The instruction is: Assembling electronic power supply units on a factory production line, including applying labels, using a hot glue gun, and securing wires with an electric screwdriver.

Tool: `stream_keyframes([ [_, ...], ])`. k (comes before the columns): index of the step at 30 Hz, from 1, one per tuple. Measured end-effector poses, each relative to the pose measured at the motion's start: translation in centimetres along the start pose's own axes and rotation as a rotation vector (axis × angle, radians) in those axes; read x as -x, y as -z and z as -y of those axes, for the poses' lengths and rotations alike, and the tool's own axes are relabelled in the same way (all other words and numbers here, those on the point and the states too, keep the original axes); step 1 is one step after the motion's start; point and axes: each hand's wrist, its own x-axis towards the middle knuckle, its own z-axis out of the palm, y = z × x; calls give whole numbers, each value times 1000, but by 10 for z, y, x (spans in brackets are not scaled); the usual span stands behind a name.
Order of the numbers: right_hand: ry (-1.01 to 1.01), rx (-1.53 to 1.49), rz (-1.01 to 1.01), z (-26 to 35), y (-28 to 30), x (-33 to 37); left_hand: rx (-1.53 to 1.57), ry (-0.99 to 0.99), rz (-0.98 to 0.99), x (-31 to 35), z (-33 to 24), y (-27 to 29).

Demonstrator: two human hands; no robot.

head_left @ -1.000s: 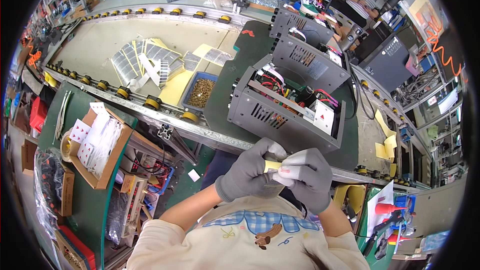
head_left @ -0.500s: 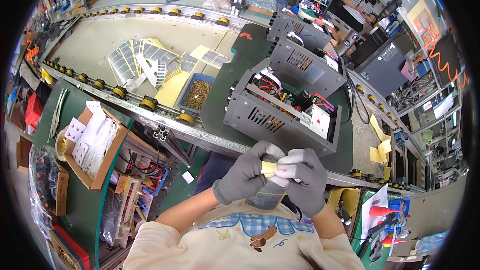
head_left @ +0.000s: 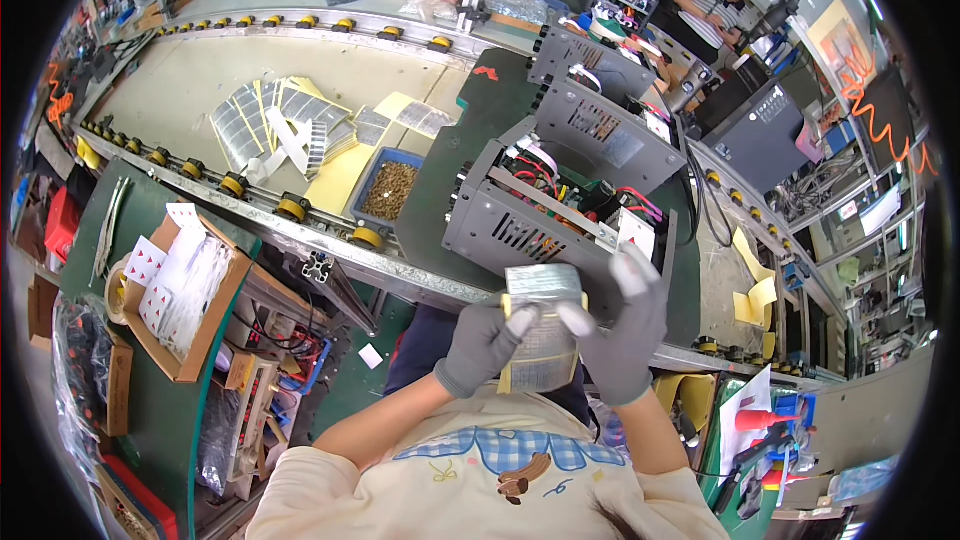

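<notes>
A silver-grey label sheet (head_left: 543,335) with yellow backing stands upright in front of my chest, its upper part bent back. Pinched at its left edge, it is in my left hand (head_left: 478,345), in a grey glove with pale fingertips. My right hand (head_left: 625,335), gloved alike and blurred, is at the sheet's right side with fingers stretched up and thumb apart. Whether that thumb touches the sheet I cannot tell. Just beyond is a grey metal machine housing (head_left: 530,230), its top off and coloured wires inside.
More open housings (head_left: 610,135) stand behind on a green board (head_left: 435,195). Left of it are a blue tray of small brass-coloured parts (head_left: 362,202) and fanned label sheets (head_left: 250,125). A cardboard box (head_left: 190,365) lies at left. Roller rails (head_left: 290,208) border the bench. People work at the far right.
My hands have moved apart from their shared grip on the yellow-backed piece. The label sheet now stands upright in my left hand, and my right hand has opened and risen.
</notes>
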Motion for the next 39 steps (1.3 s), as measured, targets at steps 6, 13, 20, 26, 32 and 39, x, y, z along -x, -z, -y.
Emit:
stream_keyframes([
  [6,-113,44,256,7,15,10,465,92,-204,19,30,-13],
  [13,-314,-243,566,8,-7,11,971,272,-72,16,38,-36],
  [20,-126,-21,507,-9,1,4,1389,562,-164,-1,39,-44],
  [26,-152,35,558,-11,9,0,1524,536,-110,-4,41,-59],
  [32,-133,44,522,-13,13,-2,1585,556,-103,-6,43,-65],
  [39,-101,75,532,-15,14,-2,1591,584,-136,-6,46,-70],
])
